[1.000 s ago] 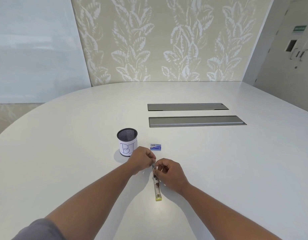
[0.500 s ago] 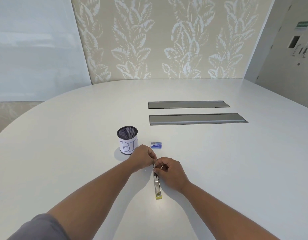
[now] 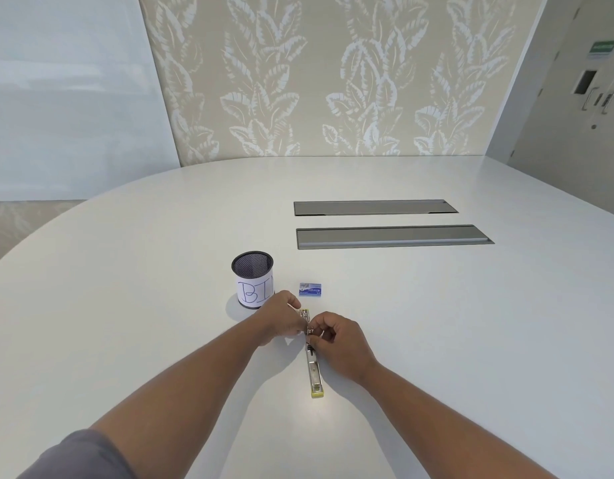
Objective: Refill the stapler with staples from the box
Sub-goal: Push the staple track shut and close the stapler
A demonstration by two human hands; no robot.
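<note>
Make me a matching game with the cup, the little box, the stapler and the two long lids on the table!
Things:
1. mesh cup
2. staple box
3. stapler
4. grey lids

Clues:
A. blue, lying by itself
B. set flat into the table, far side
C. black with a white paper label
D. opened out, under both hands

Pairs: 1-C, 2-A, 3-D, 4-B

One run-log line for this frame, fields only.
stapler: opened flat on table | left hand: pinching far end | right hand: pinching at hinge | staple box: beyond hands, untouched
</note>
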